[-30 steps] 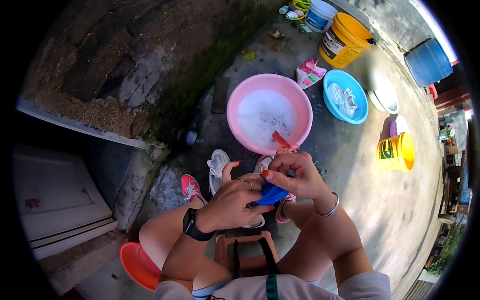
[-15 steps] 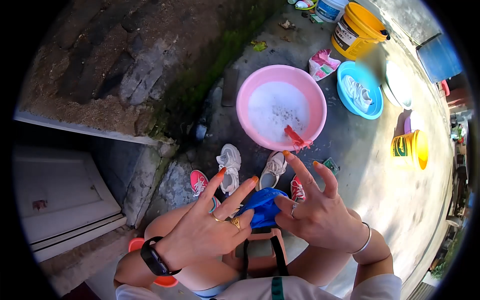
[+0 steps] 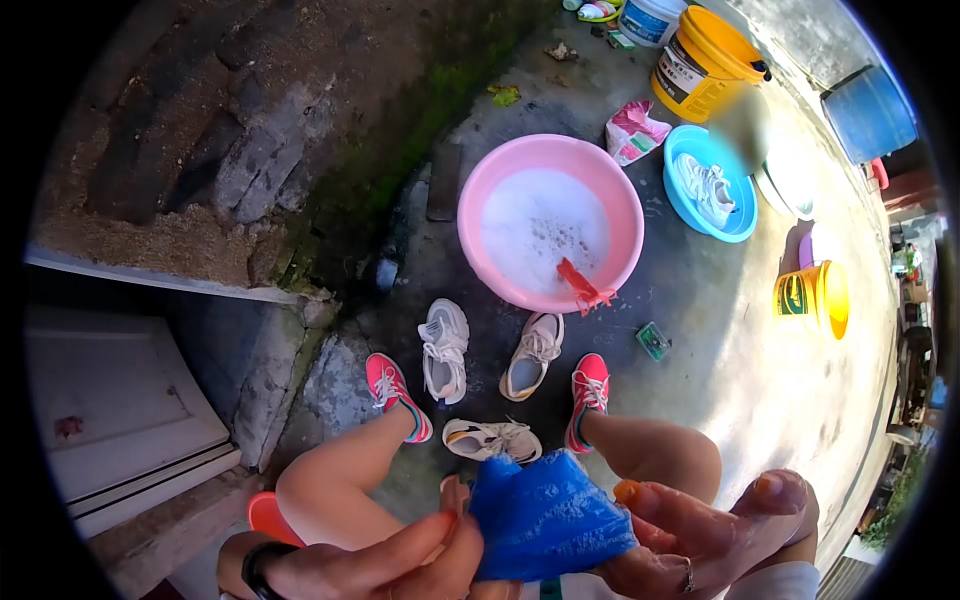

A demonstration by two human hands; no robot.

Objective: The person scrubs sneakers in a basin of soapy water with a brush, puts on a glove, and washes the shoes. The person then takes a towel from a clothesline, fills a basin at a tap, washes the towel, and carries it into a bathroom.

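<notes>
Head view: left hand [image 3: 415,560] and right hand [image 3: 700,535] pinch opposite edges of a crumpled, thin blue plastic sheet [image 3: 548,520], apparently to spread it between them (layers uncountable from here), pink round plastic basin [image 3: 478,252] of white suds [image 3: 540,215] beyond.

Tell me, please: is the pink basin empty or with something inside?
Not empty: white suds lie inside the pink basin. Their depth, I cannot tell.

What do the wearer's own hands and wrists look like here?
The left hand has a black wristband and orange-painted nails. The right hand has orange-painted nails too and a slim silver-coloured metal ring. A pale fabric sleeve shows at the lower right.
</notes>
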